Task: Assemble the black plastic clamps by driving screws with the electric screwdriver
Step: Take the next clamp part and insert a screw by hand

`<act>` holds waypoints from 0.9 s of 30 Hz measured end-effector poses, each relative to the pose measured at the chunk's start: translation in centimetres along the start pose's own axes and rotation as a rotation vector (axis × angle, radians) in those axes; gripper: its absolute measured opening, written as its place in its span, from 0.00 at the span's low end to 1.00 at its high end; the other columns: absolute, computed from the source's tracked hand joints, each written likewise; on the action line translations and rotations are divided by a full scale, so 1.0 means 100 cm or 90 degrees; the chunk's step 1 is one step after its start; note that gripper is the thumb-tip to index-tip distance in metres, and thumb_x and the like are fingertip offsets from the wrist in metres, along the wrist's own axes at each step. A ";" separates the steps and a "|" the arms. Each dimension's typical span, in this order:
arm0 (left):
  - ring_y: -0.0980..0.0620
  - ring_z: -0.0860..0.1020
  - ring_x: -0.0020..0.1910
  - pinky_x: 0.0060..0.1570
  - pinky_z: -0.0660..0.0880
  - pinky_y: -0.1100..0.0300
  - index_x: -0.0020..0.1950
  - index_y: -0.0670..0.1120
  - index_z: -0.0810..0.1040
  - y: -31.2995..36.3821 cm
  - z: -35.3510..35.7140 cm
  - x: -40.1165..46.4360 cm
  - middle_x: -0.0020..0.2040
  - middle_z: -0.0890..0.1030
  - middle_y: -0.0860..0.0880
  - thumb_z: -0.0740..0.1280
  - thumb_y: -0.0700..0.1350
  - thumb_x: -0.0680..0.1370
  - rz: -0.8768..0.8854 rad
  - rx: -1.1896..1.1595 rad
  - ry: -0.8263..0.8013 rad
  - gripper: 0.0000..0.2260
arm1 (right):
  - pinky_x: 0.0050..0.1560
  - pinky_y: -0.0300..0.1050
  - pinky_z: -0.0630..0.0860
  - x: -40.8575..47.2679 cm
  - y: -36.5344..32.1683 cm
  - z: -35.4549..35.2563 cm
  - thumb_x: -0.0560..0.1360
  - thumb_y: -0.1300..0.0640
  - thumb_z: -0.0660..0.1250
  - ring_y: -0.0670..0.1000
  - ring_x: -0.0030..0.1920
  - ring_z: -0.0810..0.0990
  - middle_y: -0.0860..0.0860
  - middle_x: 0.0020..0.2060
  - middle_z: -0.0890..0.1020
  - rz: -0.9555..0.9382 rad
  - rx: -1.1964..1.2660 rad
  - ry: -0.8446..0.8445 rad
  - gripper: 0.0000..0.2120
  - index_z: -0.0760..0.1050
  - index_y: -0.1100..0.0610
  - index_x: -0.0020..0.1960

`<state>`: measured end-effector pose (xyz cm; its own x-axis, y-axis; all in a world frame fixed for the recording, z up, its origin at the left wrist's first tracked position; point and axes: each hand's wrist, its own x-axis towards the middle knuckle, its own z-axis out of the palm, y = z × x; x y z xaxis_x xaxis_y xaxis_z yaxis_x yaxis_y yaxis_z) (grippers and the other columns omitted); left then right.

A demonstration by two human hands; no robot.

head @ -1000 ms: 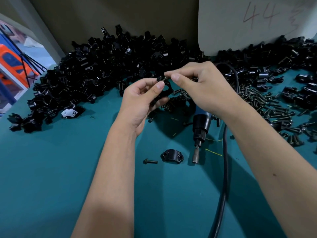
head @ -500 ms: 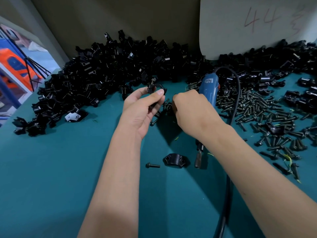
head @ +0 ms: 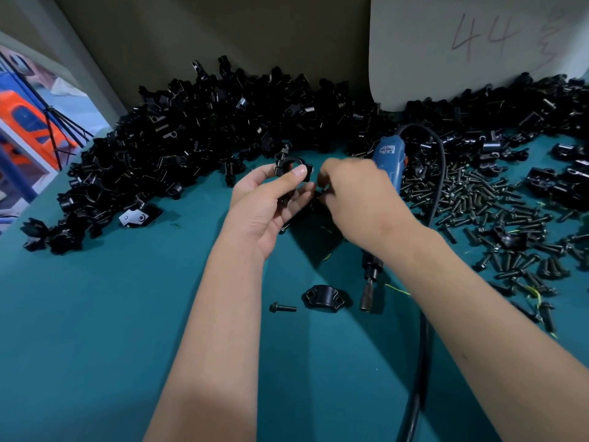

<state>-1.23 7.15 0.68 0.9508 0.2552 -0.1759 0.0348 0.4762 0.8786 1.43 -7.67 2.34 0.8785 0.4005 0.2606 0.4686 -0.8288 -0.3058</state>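
Early yet: left hand (head: 271, 199) pinches one clamp (head: 291, 165); right hand (head: 357, 199), curled, grip unclear. Screwdriver (head: 390, 162) lies idle; the far pile (head: 191, 138) remains.

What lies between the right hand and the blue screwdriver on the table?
Nothing visible. The right hand sits directly in front of the screwdriver, covering its middle; whether it touches the tool is hidden. The left hand holds a clamp off to the side.

Teal table (head: 95, 330) under clamp heap (head: 191, 138), screws (head: 478, 205), screwdriver (head: 390, 164).
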 end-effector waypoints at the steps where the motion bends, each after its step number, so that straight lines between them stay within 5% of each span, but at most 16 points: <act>1: 0.47 0.87 0.43 0.42 0.82 0.61 0.53 0.38 0.81 0.001 0.000 0.000 0.45 0.87 0.43 0.76 0.35 0.74 0.002 -0.001 -0.004 0.09 | 0.49 0.47 0.78 0.002 0.005 -0.004 0.79 0.63 0.69 0.53 0.46 0.81 0.53 0.46 0.81 0.023 0.088 0.031 0.04 0.78 0.57 0.54; 4: 0.45 0.87 0.46 0.44 0.82 0.60 0.55 0.37 0.81 0.002 -0.001 0.000 0.48 0.87 0.40 0.76 0.35 0.74 0.009 -0.010 -0.023 0.11 | 0.41 0.28 0.75 0.005 0.019 -0.018 0.78 0.65 0.72 0.38 0.35 0.82 0.45 0.35 0.85 0.069 0.333 0.113 0.08 0.84 0.53 0.46; 9: 0.45 0.86 0.46 0.45 0.82 0.59 0.52 0.39 0.81 0.002 0.002 -0.003 0.46 0.86 0.42 0.79 0.38 0.67 -0.006 0.009 -0.089 0.16 | 0.49 0.45 0.84 0.003 0.023 -0.025 0.76 0.64 0.75 0.46 0.40 0.87 0.47 0.37 0.86 0.055 0.484 0.190 0.05 0.85 0.55 0.47; 21: 0.48 0.85 0.41 0.42 0.82 0.61 0.53 0.39 0.80 0.002 0.008 -0.008 0.44 0.85 0.43 0.76 0.38 0.68 -0.038 -0.012 -0.147 0.15 | 0.47 0.36 0.81 0.004 0.033 -0.040 0.74 0.67 0.76 0.42 0.39 0.85 0.45 0.38 0.85 -0.066 0.348 0.141 0.08 0.86 0.55 0.46; 27: 0.49 0.85 0.40 0.42 0.82 0.61 0.61 0.37 0.78 0.002 0.008 -0.011 0.46 0.86 0.42 0.75 0.38 0.69 -0.051 -0.001 -0.151 0.21 | 0.47 0.41 0.82 0.007 0.035 -0.038 0.72 0.62 0.80 0.45 0.39 0.85 0.46 0.39 0.86 -0.114 0.376 0.101 0.08 0.86 0.54 0.49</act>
<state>-2.01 6.26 1.41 0.9907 0.0122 -0.1355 0.1123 0.4889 0.8651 3.32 -11.84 4.95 0.7780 0.4132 0.4733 0.6198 -0.3811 -0.6860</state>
